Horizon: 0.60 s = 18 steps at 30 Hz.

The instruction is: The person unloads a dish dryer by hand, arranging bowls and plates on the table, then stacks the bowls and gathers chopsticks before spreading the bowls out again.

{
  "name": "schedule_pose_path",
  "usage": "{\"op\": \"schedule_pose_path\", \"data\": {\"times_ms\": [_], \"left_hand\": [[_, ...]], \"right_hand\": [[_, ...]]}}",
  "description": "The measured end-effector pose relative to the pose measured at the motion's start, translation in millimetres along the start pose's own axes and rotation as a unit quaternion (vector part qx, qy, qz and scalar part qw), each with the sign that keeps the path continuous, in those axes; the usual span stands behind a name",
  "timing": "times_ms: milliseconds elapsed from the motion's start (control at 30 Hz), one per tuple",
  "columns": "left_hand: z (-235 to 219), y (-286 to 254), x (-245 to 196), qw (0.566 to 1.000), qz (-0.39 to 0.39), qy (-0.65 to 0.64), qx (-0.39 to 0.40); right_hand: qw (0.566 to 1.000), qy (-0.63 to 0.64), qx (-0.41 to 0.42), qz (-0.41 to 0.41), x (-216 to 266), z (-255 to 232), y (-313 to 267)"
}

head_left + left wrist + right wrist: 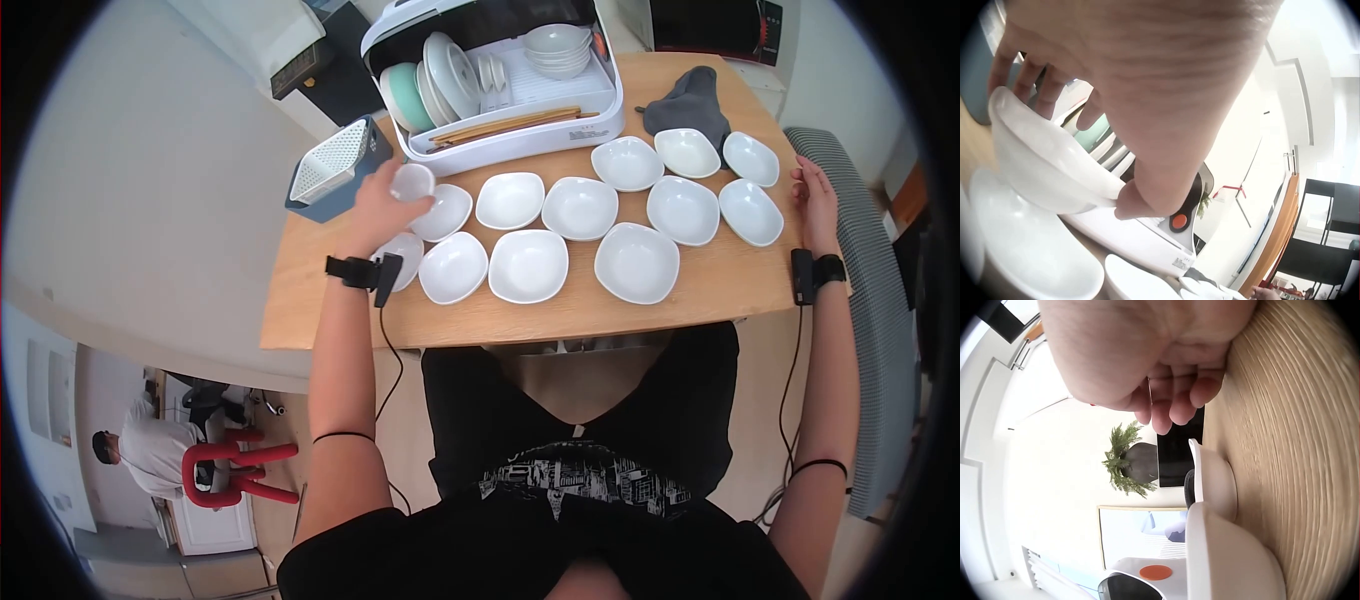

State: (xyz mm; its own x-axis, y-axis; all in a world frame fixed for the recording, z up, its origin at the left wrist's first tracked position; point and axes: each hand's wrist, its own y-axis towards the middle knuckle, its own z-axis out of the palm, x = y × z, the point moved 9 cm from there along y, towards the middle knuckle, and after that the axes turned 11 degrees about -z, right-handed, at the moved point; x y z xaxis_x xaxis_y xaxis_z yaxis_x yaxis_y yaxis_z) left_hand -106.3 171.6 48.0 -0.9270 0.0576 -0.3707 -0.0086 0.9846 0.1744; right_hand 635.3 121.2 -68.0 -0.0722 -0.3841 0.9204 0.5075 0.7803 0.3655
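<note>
My left hand grips a small white bowl at the far left of the table. In the left wrist view this bowl is tilted, with the thumb at one end of its rim and the fingers along the other. Just beneath it stands another white bowl. Several more white bowls, among them one near the front, stand in loose rows across the table. My right hand rests at the table's right edge, fingers loosely curled and holding nothing, beside the rightmost bowls.
Behind the bowls is a white dish box with plates, stacked bowls, spoons and chopsticks. A blue basket with a white strainer stands at the left. A dark grey cloth lies at the back right of the wooden table.
</note>
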Motion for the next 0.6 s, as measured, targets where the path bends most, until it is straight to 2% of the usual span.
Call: {"op": "schedule_pose_path", "data": {"times_ms": [67,100,167,333,500,600], "left_hand": [[-17.4,4.4,27.7,0.996,-0.084,-0.015,-0.027],[-19.5,10.0,35.9,0.996,-0.08,-0.016,-0.026],[-10.7,16.2,81.7,0.981,-0.195,-0.004,0.001],[-0.9,21.6,92.8,0.98,-0.2,-0.014,0.009],[16.2,23.8,82.5,0.979,-0.201,-0.013,0.041],[20.6,24.9,87.0,0.979,-0.202,0.001,0.033]], "right_hand": [[1.0,-0.005,0.006,0.003,-1.3,0.5,0.5],[1.0,-0.006,0.002,0.001,1.1,-2.4,0.0],[1.0,-0.003,0.01,-0.001,0.9,2.2,-0.5],[1.0,-0.004,0.0,-0.006,3.2,4.3,-1.5],[1.0,-0.016,-0.001,-0.023,12.5,8.4,-5.0],[1.0,-0.02,-0.003,-0.019,17.2,9.3,-7.9]]}}
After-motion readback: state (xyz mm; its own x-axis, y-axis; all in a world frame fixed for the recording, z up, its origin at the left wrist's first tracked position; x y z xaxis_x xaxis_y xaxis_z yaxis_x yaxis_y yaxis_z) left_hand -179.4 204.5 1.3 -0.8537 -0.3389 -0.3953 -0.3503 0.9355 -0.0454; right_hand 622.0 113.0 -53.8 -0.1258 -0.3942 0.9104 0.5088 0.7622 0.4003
